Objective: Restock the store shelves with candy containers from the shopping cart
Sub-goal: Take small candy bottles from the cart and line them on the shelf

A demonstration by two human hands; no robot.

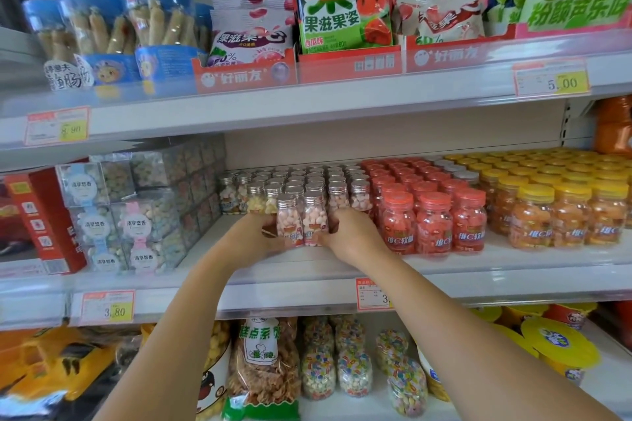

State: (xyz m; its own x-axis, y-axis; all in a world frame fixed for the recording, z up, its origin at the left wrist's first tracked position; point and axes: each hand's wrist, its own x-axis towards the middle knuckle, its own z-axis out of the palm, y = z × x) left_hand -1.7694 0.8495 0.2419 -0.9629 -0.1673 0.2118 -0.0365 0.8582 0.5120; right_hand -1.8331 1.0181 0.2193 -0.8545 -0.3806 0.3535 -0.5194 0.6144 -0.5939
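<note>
Open shelf front (205, 263) beside pink bottles (302, 220)

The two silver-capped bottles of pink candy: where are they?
The bottles are centre of the head view, at the middle shelf's front, between left hand and right hand, before silver-capped rows, left of red-lidded jars.

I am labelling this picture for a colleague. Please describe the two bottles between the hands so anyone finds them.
On the middle shelf, left of the red-lidded jars, stands a block of silver-capped bottles. The two pink-filled bottles stand alone before its front row, held between the left hand and right hand.
</note>
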